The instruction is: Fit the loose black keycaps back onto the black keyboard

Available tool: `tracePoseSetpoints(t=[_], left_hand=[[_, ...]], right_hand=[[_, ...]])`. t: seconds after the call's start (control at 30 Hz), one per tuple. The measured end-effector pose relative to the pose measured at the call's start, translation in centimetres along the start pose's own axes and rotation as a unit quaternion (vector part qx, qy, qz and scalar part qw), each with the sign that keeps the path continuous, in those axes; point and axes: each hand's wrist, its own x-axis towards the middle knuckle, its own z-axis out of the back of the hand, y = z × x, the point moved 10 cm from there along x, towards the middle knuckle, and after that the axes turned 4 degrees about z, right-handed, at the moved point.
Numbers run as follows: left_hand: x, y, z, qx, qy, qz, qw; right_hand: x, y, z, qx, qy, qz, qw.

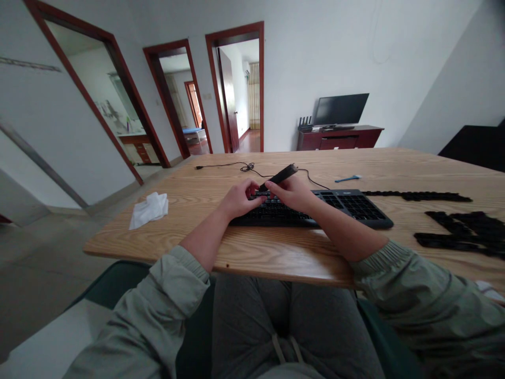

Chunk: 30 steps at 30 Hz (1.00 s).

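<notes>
A black computer keyboard [276, 215] lies on the wooden table in front of me. My right hand [294, 192] is closed around a thick black stick-shaped tool [281, 175], held at a slant. The tool's lower tip points down at the keyboard's upper left part, and its raised end looks greyish; its exact kind is unclear. Close by that tip is my left hand [243, 197], fingers curled and thumb stretched over the keys. Whatever lies between its fingertips is too small to make out. My hands and forearms hide part of the keyboard.
Rows of small black pieces, apparently keycaps, [437, 196] lie right of the keyboard, with more black pieces [465, 230] nearer me. A blue brush-like tool [347, 179] and a black cable [248, 167] lie behind. Crumpled white tissue [149, 210] sits at the left on the table [189, 231].
</notes>
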Motion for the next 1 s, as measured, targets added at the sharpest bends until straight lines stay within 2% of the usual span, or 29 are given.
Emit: tracePoseSetpoints(t=[0.2,0.37,0.53,0.67,0.73,0.87,1.0], left_hand=[[0.2,0.1,-0.7,0.019,0.029,-0.019,0.999],[0.1,1.0,-1.5,-0.027,0.072,0.022,0.997],[0.1,1.4,-1.0,-0.034,0.040,0.059,0.997],[0.2,0.7,-0.4,-0.022,0.020,0.014,0.999],[0.3,0.7,-0.8,-0.015,0.038,0.002,0.999],[0.1,1.3,-1.8,0.010,0.092,0.027,0.995],[0.0,1.5,-1.6,0.003,0.100,0.037,0.994]], right_hand=[[-0.2,-0.7,0.0,-0.024,-0.009,-0.019,0.999],[-0.3,-1.3,-0.9,0.024,0.012,-0.030,0.999],[-0.4,-1.2,-0.7,0.021,0.005,-0.044,0.999],[-0.5,-0.8,-0.4,0.006,0.001,-0.047,0.999],[-0.6,-0.9,-0.5,-0.002,0.001,-0.054,0.999],[-0.7,-1.6,-0.5,-0.036,-0.003,-0.075,0.997],[-0.7,-2.0,-0.4,-0.057,-0.006,-0.094,0.994]])
